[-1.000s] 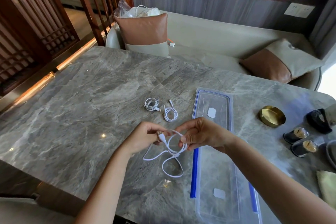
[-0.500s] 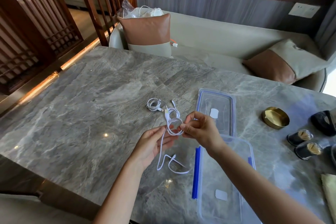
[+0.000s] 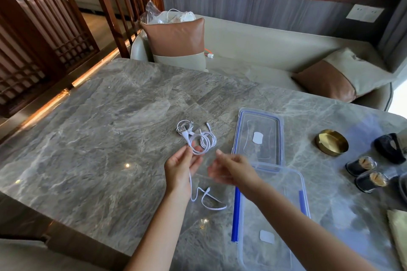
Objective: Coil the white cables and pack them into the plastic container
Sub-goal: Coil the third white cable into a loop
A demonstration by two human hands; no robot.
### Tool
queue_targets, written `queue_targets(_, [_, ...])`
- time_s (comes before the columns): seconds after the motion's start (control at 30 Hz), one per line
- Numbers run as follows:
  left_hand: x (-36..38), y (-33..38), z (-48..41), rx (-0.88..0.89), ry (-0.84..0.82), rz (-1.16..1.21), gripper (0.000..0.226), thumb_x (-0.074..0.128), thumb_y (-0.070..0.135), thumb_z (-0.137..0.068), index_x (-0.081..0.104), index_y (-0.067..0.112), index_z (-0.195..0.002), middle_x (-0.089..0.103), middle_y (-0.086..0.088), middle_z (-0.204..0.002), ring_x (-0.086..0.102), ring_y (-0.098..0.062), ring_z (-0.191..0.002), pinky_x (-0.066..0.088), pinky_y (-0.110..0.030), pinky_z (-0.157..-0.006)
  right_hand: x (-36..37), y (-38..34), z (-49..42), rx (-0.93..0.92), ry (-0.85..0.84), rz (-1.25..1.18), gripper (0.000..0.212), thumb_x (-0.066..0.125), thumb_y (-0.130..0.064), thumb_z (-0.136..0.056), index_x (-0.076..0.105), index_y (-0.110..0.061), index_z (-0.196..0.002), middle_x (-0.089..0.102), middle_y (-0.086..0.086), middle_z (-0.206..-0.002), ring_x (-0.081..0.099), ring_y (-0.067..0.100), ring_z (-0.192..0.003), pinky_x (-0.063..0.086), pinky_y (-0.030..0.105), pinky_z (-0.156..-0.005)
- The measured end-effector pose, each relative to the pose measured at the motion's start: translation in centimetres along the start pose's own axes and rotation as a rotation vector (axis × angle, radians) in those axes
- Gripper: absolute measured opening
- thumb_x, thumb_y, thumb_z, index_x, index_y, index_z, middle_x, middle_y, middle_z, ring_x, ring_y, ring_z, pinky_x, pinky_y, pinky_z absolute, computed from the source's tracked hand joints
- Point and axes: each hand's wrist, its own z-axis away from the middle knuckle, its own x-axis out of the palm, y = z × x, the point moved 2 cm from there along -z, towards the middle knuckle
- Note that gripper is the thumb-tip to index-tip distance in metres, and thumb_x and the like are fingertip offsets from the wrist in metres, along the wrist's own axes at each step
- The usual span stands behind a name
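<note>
Head cam is all I've got, so here's what I see on my end. Left hand (image 3: 181, 166) is pinched onto a white cable (image 3: 199, 149), holding a small loop of it up off the grey marble surface (image 3: 88, 138). The loose tail of that cable drops past the wrist and squiggles onto the surface, ending just left of the plastic container (image 3: 284, 209). Right hand (image 3: 233, 170) is smeared with blur, hovering just right of the loop with fingers spread and nothing in them as far as I can see.

Two more cables sit a bit farther out: a small coiled cable (image 3: 184, 128) and, just right of it, a second bundle (image 3: 209, 139) that visually runs into the loop being held, so I can't tell if they touch.

Container is clear with blue clips, open, near edge of the surface, under the right forearm. No cable in it that I can make out. Its lid (image 3: 258, 136) lies flat just beyond it.

Off to the right there's a brass dish (image 3: 332, 142) and two little dark cups (image 3: 365, 171). Cushions (image 3: 176, 37) on the bench behind.
</note>
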Motion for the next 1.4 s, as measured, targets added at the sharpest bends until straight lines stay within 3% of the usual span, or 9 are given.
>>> queue_targets(0.13, [0.9,0.4,0.1,0.03,-0.049,-0.018,0.019,0.052,0.007,-0.092,0.065,0.002,-0.106,0.074,0.002,-0.072,0.069,-0.014,-0.073,0.057,-0.018,-0.068,2.3,3.6,1.3,0.419,-0.349,-0.054,0.073,0.022,-0.063,-0.091,0.074,-0.015,-0.078,0.075,0.006,-0.08,0.072,0.016,-0.073,0.056,0.026,-0.064])
queue_targets(0.3, [1.5,0.4,0.0,0.025,-0.121,-0.089,0.016,0.052,0.007,-0.092,0.067,0.007,-0.098,0.075,0.004,-0.074,0.071,-0.009,-0.072,0.056,-0.017,-0.064,4.3,5.1,2.2,0.602,-0.222,-0.496,0.046,0.044,-0.051,-0.091,0.068,-0.014,-0.08,0.074,0.0,-0.076,0.072,0.012,-0.07,0.057,0.026,-0.067])
queue_targets(0.47, [0.8,0.8,-0.2,0.016,-0.154,-0.205,0.018,0.052,0.006,-0.092,0.068,0.014,-0.089,0.075,0.004,-0.071,0.071,-0.008,-0.068,0.056,-0.017,-0.063,4.2,5.7,1.5,0.443,-0.008,-0.701,0.004,0.059,-0.011,-0.088,0.062,-0.009,-0.087,0.074,0.003,-0.069,0.071,0.011,-0.062,0.059,0.023,-0.061])
queue_targets(0.57, [-0.5,1.6,-0.5,0.024,-0.17,-0.335,0.018,0.051,0.002,-0.091,0.067,0.011,-0.092,0.074,0.006,-0.067,0.069,-0.005,-0.063,0.056,-0.016,-0.058,2.7,5.7,1.3,0.278,0.042,-0.719,0.008,0.059,-0.009,-0.087,0.062,-0.013,-0.08,0.071,0.003,-0.07,0.07,0.01,-0.064,0.059,0.023,-0.063])
queue_targets(0.7, [-2.5,2.8,-1.0,-0.059,-0.236,-0.484,0.02,0.052,0.001,-0.091,0.064,-0.001,-0.106,0.071,-0.003,-0.076,0.068,-0.003,-0.061,0.055,-0.016,-0.055,0.8,3.7,1.0,0.011,0.058,-0.519,0.015,0.057,-0.012,-0.088,0.069,-0.017,-0.095,0.065,-0.004,-0.06,0.063,0.004,-0.056,0.056,0.018,-0.059])
queue_targets(0.9, [-3.1,2.6,-0.6,-0.168,-0.4,-0.651,0.021,0.054,0.004,-0.09,0.066,0.004,-0.107,0.072,-0.009,-0.082,0.07,-0.009,-0.071,0.058,-0.021,-0.067,-0.2,1.1,1.0,-0.26,0.055,-0.016,0.023,0.054,-0.012,-0.092,0.07,-0.014,-0.109,0.065,-0.002,-0.074,0.059,0.004,-0.067,0.054,0.019,-0.063])
queue_targets(0.97, [-2.9,2.8,-0.6,-0.172,-0.435,-0.691,0.02,0.055,0.004,-0.09,0.067,0.005,-0.106,0.072,-0.005,-0.077,0.069,-0.008,-0.07,0.057,-0.02,-0.064,-0.4,0.5,1.2,-0.302,0.035,0.101,0.025,0.053,-0.008,-0.092,0.068,-0.009,-0.112,0.067,0.001,-0.076,0.06,0.007,-0.069,0.055,0.019,-0.064])
queue_targets(1.1, [-1.8,3.1,-0.5,-0.161,-0.535,-0.758,0.019,0.056,0.006,-0.089,0.069,0.012,-0.103,0.073,-0.001,-0.075,0.068,-0.006,-0.071,0.056,-0.018,-0.065,-1.1,-0.5,1.6,-0.363,0.021,0.297,0.026,0.055,-0.009,-0.091,0.067,-0.028,-0.104,0.059,0.006,-0.085,0.061,0.016,-0.074,0.056,0.023,-0.061])
queue_targets(1.4, [-1.2,3.6,-0.2,-0.053,-0.537,-0.889,0.021,0.055,0.0,-0.089,0.058,0.001,-0.11,0.07,-0.018,-0.087,0.066,-0.011,-0.068,0.056,-0.024,-0.067,-0.9,-2.0,2.3,-0.263,-0.231,0.341,0.02,0.057,-0.015,-0.09,0.069,-0.03,-0.095,0.067,-0.011,-0.061,0.06,0.003,-0.052,0.052,0.017,-0.051])
